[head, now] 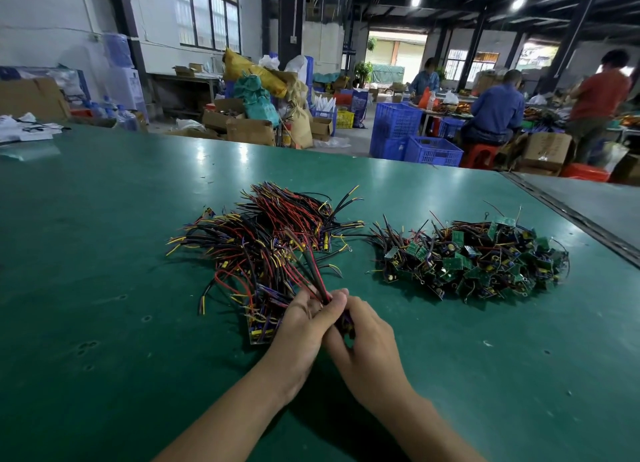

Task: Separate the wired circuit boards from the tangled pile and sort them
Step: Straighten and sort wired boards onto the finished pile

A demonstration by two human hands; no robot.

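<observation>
A tangled pile of green circuit boards (pixel 474 257) with short wires lies on the green table (pixel 104 254) at the centre right. To its left spreads a sorted heap of wired boards (pixel 273 240), their red, black and yellow leads fanned out. Just in front of that heap my left hand (pixel 304 326) grips a bundle of red and black wires (pixel 308 271) that rises toward the heap. My right hand (pixel 367 344) sits against the left one, fingers curled round the lower end of the same bundle, where small boards are mostly hidden.
A metal seam (pixel 568 212) crosses the table at the far right. White papers (pixel 27 129) lie at the far left edge. Beyond the table stand blue crates (pixel 415 139), cardboard boxes and people working at another bench.
</observation>
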